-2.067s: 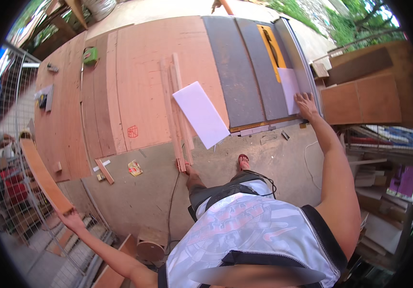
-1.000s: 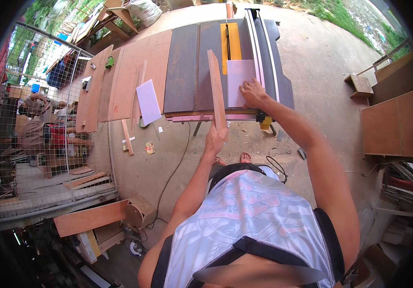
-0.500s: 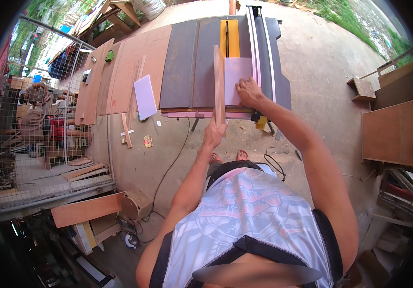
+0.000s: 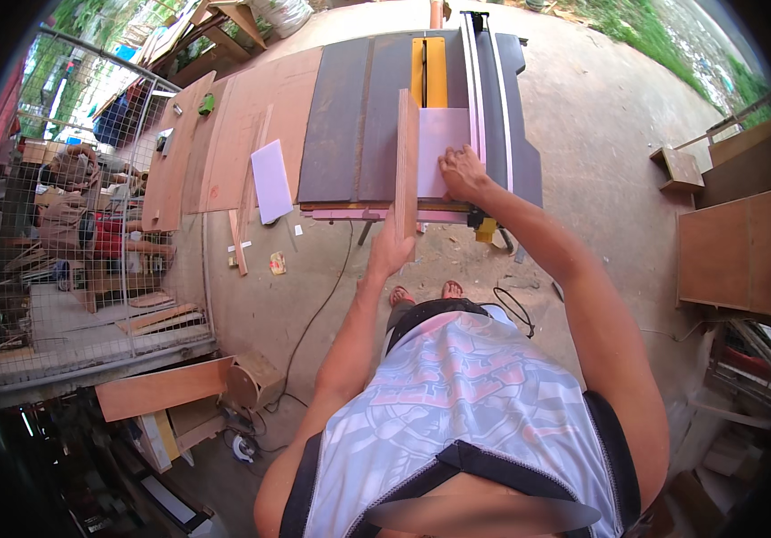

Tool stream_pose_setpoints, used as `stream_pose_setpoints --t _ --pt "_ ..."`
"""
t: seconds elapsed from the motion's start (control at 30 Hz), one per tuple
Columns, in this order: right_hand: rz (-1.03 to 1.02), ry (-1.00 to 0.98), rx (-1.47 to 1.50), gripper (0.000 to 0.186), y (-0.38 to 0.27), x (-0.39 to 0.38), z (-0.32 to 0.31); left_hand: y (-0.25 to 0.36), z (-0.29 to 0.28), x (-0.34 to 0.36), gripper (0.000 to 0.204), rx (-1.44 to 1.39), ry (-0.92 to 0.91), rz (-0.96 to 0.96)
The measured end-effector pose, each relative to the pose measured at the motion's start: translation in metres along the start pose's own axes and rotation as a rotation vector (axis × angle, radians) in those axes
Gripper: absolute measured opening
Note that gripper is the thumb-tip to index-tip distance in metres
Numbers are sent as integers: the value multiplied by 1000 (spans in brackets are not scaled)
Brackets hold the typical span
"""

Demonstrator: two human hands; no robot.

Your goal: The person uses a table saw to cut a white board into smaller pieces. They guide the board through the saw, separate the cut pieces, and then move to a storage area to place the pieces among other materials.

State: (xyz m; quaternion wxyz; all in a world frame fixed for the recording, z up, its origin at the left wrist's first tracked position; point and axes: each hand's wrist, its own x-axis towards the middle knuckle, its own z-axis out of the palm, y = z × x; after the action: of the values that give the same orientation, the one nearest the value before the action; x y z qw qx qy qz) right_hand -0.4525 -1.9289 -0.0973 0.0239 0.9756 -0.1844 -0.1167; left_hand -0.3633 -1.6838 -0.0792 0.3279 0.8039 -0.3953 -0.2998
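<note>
My left hand [image 4: 392, 251] is closed round the near end of a long plywood strip [image 4: 406, 161], which stands on edge over a table saw [image 4: 336, 117]. A pale lilac panel [image 4: 439, 133] lies flat on the saw table, between the strip and the long rip fence [image 4: 473, 81]. My right hand [image 4: 463, 173] presses on the panel's near right part with bent fingers, close to the fence. Beyond the panel's far edge shows the yellow throat plate [image 4: 418, 72] with its dark slot. The strip and panel lie side by side; whether they touch cannot be made out.
Brown plywood sheets [image 4: 255, 99] adjoin the saw's left side, with another lilac panel [image 4: 271, 182] on their near edge. A black cable [image 4: 336, 287] runs over the floor. Left stands a wire mesh fence [image 4: 89, 215] with a person behind it; right, a wooden cabinet [image 4: 735, 247].
The plywood strip has shifted very slightly left and tilted to show more of its broad face. My left hand has moved a little with it. My right hand stays on the panel.
</note>
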Motion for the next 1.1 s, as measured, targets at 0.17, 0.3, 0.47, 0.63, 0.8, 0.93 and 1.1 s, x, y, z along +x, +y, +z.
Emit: stream_pose_setpoints --t 0.17,0.3,0.47,0.63,0.8,0.93,1.1 --pt "-12 28 -3 95 0 -1 1 15 1 54 81 168 68 -63" --pt "-36 -14 -35 97 2 1 4 26 7 83 84 243 169 53" --pt "-14 -37 -84 96 0 0 2 34 4 89 88 370 104 57" --pt "4 -101 -61 94 -1 2 -10 46 1 91 89 394 68 -4" --pt "20 -139 -31 95 -2 3 -11 52 -3 87 89 336 51 13" --pt "13 -46 -49 86 -1 4 -10 54 -4 91 89 355 44 17" --pt "30 -77 -51 77 0 5 -13 53 -5 94 88 344 51 33"
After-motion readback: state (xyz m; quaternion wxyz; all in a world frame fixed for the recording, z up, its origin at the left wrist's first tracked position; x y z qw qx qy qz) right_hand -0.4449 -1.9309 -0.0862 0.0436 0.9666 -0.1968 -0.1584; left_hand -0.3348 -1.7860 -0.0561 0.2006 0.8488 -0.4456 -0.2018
